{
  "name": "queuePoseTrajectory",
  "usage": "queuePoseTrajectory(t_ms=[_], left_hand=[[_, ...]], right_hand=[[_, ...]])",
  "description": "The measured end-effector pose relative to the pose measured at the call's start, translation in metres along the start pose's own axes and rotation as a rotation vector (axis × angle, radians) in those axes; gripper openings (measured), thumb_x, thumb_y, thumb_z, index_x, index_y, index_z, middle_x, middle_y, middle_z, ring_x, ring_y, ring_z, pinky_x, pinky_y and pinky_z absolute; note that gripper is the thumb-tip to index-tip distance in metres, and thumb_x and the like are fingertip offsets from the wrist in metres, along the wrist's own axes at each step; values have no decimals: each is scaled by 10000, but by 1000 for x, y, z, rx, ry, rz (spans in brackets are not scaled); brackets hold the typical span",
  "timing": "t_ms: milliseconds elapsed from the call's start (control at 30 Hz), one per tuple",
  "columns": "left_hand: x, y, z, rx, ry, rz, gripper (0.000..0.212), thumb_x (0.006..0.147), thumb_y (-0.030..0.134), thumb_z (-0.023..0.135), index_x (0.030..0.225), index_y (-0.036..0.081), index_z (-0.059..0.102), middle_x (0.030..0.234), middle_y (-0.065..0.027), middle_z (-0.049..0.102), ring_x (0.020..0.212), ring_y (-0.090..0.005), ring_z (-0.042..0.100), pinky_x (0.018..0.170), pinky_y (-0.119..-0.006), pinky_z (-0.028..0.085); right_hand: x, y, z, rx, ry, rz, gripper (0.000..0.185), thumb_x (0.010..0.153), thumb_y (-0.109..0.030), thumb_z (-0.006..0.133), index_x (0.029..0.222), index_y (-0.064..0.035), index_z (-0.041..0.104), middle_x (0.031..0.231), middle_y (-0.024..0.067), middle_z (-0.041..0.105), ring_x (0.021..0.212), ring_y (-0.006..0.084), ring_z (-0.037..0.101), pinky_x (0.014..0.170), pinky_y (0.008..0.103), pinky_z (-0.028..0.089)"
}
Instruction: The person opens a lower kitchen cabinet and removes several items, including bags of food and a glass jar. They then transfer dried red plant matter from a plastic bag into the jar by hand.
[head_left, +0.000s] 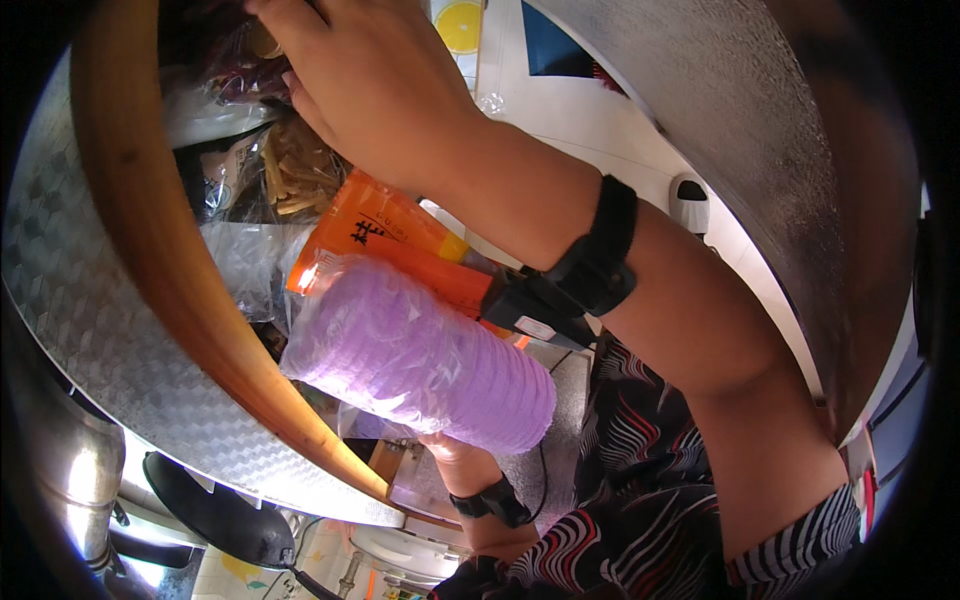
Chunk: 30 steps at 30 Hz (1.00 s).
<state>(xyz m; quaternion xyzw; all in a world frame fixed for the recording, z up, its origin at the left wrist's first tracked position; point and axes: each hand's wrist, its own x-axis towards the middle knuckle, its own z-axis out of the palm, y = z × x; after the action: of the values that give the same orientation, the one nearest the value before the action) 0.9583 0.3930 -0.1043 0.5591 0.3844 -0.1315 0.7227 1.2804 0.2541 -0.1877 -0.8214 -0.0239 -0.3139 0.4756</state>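
Note:
My left hand (448, 445) holds a long, ridged bundle of soft-looking purple material (427, 360) in clear plastic from below. The bundle covers most of its fingers. At the upper left my right hand (360, 82) reaches among plastic packets, its fingertips cut off by the picture's top edge, so its grip does not show. Nearest to it is a clear plastic bag with dark reddish contents (244, 71). Below that hand lies a clear bag of tan dried strips (296, 169). An orange packet bearing writing (375, 232) lies between the strips and the purple bundle.
A curved-looking wooden edge (180, 277) borders the packets, with a patterned silvery surface (97, 262) outside it. Lower left are a metal pot (75, 472) and a black frying pan (225, 517). A grey panel (750, 112) stands at right; a slipper (688, 206) rests on the tiled floor.

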Motion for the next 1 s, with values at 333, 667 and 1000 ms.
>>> queuePoseTrajectory(t_ms=[333,667,1000], left_hand=[[-28,-2,-16,19,12,-46,957,685,414,852,1393,-16,372,1312,-141,524,1188,-274,539,1012,-419,446],[-41,-4,-29,13,10,-58,958,681,408,856,1392,-16,374,1311,-139,526,1186,-271,541,1011,-418,447],[-44,-5,-30,34,-11,-71,958,678,402,860,1390,-17,376,1309,-138,528,1184,-268,542,1010,-416,448]], right_hand=[[-33,-28,54,102,-431,201,553,706,-55,673,1232,-28,503,1310,233,445,1070,402,540,904,441,500],[-11,11,132,-90,-509,314,415,784,-47,638,1193,-9,575,1071,187,672,980,310,665,817,392,543],[-9,3,113,-42,-354,268,628,831,-23,566,1420,12,349,1100,227,652,964,343,659,799,399,542]])
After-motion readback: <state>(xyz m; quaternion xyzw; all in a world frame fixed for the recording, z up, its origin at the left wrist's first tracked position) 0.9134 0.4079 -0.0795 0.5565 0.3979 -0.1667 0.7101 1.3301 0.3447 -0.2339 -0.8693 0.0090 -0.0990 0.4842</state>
